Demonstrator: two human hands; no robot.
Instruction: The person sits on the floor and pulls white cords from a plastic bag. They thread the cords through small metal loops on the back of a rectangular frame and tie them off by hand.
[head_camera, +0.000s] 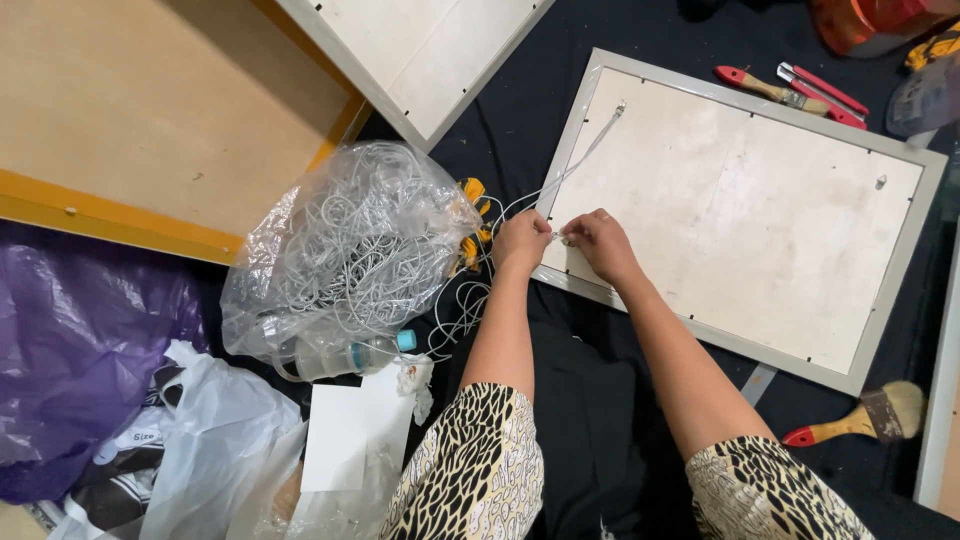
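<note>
Pinching a thin white cord together, left hand and right hand meet at the near-left edge of a face-down grey frame. Clear bag of tangled cord just left; brush near the frame's near corner. Dark cloth underneath.

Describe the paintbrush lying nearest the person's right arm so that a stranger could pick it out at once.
Start at the large grey picture frame lying face down. Just off its lower right corner lies a paintbrush. Unlike the slimmer brush above the frame, it has pale, bushy bristles and a red-tipped wooden handle.
</note>
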